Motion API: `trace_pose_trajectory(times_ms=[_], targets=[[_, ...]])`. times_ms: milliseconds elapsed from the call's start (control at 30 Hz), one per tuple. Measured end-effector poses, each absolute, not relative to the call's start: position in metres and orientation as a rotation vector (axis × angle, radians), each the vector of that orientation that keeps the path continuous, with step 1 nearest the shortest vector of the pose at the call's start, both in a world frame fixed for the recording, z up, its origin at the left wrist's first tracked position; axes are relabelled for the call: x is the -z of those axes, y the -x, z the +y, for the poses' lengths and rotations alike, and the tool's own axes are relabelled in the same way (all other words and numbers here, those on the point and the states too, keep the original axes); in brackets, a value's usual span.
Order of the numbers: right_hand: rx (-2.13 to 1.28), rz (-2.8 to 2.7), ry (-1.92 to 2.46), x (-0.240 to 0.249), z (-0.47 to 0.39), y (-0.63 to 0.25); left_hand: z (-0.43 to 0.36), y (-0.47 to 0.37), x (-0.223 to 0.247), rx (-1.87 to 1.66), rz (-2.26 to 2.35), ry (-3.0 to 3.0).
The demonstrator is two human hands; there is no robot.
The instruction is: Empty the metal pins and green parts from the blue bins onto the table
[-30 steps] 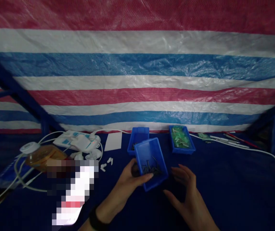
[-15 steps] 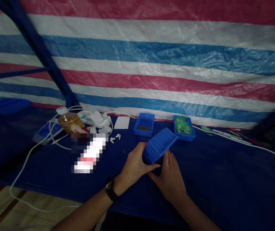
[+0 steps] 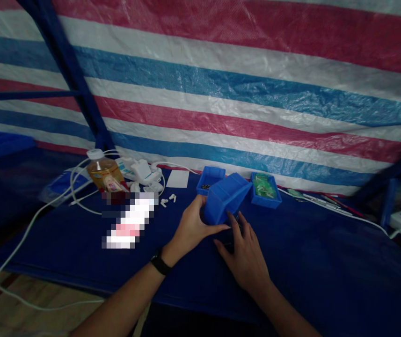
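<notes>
Near the middle of the view, my left hand (image 3: 193,223) grips a blue plastic bin (image 3: 223,196) by its left side and keeps it tilted above the table. My right hand (image 3: 245,252) is just below and right of the bin, its fingers apart; small dark items lie by its fingertips, too dim to make out. Behind the held bin stands another blue bin (image 3: 212,175) with small metallic parts, partly hidden. To the right, a third blue bin (image 3: 266,200) holds a green bag with small pieces.
The dark blue table (image 3: 312,262) bears a drink bottle (image 3: 105,175), white chargers (image 3: 143,171), cables, white earbuds (image 3: 168,200) and a white card (image 3: 178,179) on the left. Thin tools (image 3: 326,205) lie at the back right. A striped sheet (image 3: 221,112) hangs behind.
The held bin has turned and tipped, showing more of its side. My right hand's fingers have spread and moved slightly off it. The camera view has tilted a little.
</notes>
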State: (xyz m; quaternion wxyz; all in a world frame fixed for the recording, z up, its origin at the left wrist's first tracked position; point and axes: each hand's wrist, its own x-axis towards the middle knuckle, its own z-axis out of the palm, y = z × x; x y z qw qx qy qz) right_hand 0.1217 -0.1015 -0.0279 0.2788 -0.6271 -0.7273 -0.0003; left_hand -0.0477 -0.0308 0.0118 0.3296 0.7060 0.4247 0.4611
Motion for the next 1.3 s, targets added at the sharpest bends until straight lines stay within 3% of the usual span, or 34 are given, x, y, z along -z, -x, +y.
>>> trace_pose_trajectory(times_ms=[233, 400, 533, 667, 767, 900, 1033, 1167, 1300], targets=[[0.032, -1.978, 1.665, 0.028, -0.101, -0.122, -0.015, 0.058, -0.027, -1.305, 1.181, -1.604], [0.062, -1.97, 1.64, 0.033, -0.1, -0.123, 0.017, 0.036, -0.066, -1.445, 1.279, -1.72], [0.08, -1.952, 1.606, 0.038, -0.099, -0.123, 0.05, 0.004, -0.092, -1.144, 1.542, -2.093], [0.093, -1.936, 1.591, 0.043, -0.097, -0.124, 0.069, -0.023, -0.089, -0.639, 1.719, -2.307], [0.14, -1.919, 1.578, 0.05, -0.093, -0.126, 0.072, -0.037, -0.082, -0.524, 1.772, -2.405], [0.2, -1.907, 1.528, 0.062, -0.09, -0.125, 0.067, -0.044, -0.081, -0.62, 1.864, -2.56], [0.184, -1.865, 1.513, 0.058, -0.095, -0.121, 0.054, -0.033, -0.076, -0.62, 1.659, -2.703], [0.136, -1.647, 1.547, 0.02, -0.087, -0.137, 0.03, -0.007, -0.061, -0.761, 1.373, -2.924], [0.364, -1.503, 1.69, -0.02, -0.049, -0.186, 0.013, 0.016, -0.044, -0.956, 1.212, -2.972]])
